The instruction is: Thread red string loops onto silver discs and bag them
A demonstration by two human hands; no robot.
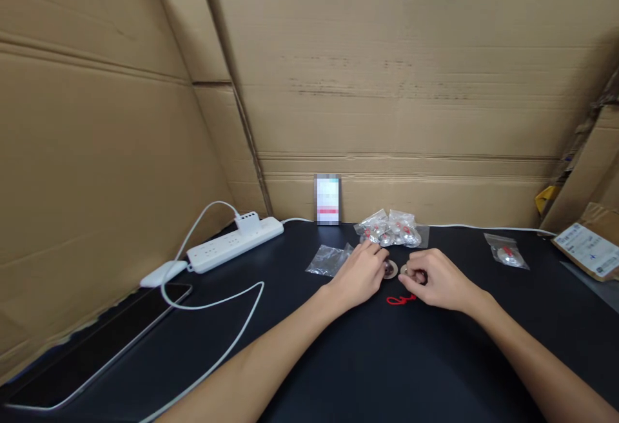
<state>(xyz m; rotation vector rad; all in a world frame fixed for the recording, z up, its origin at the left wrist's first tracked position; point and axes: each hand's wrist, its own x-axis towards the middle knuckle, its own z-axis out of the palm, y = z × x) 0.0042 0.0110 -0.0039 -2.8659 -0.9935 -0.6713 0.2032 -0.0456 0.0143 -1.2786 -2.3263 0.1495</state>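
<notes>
Two small, shiny metal discs, which look like finger cymbals, lie side by side between my hands on the black table. My left hand (360, 273) is closed, its curled fingertips at the edge of the left metal disc (390, 270). Against the right metal disc (403, 269), my right hand (438, 279) has thumb and fingers pinched together; the fingers cover most of it. A red cord (397, 300) lies loosely just below, with one end running under my right hand. Close to my left wrist is a flat clear plastic bag (326, 260).
Several clear bags of metal discs (394, 229) are heaped behind my hands; another bagged disc (507, 255) lies right. A phone (327, 200) leans on the cardboard wall (387, 100). Left are a power strip (236, 242), white cable (232, 339) and tablet (97, 352). A labelled package (590, 249) sits far right.
</notes>
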